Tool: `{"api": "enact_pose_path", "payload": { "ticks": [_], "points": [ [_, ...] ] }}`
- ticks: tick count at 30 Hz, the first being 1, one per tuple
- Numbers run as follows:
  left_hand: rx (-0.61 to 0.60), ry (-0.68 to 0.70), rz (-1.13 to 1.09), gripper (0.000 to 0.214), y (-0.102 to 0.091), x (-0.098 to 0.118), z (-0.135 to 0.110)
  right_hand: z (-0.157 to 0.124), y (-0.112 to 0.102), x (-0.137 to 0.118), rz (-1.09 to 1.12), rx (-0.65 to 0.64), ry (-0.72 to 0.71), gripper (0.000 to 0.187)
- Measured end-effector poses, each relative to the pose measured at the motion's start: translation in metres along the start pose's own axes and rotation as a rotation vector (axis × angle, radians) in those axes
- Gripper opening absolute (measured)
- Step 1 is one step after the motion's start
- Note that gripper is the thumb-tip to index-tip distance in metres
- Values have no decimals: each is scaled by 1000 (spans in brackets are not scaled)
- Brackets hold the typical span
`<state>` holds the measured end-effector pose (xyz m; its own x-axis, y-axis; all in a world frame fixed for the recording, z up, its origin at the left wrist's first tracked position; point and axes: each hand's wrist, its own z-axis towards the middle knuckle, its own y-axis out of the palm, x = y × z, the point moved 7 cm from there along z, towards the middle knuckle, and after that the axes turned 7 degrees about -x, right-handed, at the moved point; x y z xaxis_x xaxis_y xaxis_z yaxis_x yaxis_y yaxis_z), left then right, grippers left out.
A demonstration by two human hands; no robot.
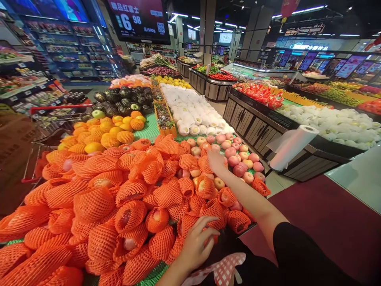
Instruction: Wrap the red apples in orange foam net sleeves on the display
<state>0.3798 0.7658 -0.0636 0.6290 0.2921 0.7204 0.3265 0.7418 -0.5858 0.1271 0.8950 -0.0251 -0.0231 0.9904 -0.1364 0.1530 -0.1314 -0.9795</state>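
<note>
My right hand (216, 161) reaches out over the loose red-and-yellow apples (233, 161) on the far right of the display. It touches or lies right beside an apple in an orange foam net (204, 163); its fingers are mostly hidden, so the grip does not show. My left hand (200, 240) hovers at the near edge, fingers spread and bent, with nothing visible in it. Just beyond it is an orange foam net sleeve (214, 210). Many more fruits in orange nets (131, 216) are heaped to the left, a few showing apple skin at the open ends.
Yellow-orange fruits (110, 133), dark netted melons (119, 99) and white-wrapped fruits (193, 107) lie farther back. A shopping cart (56, 115) stands at left. A plastic bag roll (293, 147) is on the right stand. A price screen (138, 20) hangs above. Red-checked cloth (228, 268) shows below.
</note>
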Motion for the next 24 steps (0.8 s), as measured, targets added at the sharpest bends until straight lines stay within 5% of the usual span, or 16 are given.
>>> {"api": "enact_pose_path", "payload": {
  "ticks": [3, 6, 8, 11, 15, 19, 24],
  "points": [
    [27, 32, -18, 38, -4, 3, 2, -12, -9, -80, 109, 20, -430, 27],
    [84, 76, -12, 37, -14, 8, -1, -39, 9, -158, 286, -162, -871, 17],
    [142, 93, 3, 36, -23, 10, -5, -48, 28, -192, 338, -287, -949, 24],
    [258, 87, 43, 35, -36, 10, -13, -43, 46, -218, 293, -320, -875, 42],
    [425, 69, 105, 32, -50, 7, -26, -33, 33, -202, 334, -148, -738, 44],
    [628, -61, 159, 28, -63, -4, -36, -59, -3, -135, 774, 93, -647, 43],
    [726, -341, -32, 39, -61, -34, -34, -134, 3, -70, 1103, 9, -605, 40]
  ]
}}
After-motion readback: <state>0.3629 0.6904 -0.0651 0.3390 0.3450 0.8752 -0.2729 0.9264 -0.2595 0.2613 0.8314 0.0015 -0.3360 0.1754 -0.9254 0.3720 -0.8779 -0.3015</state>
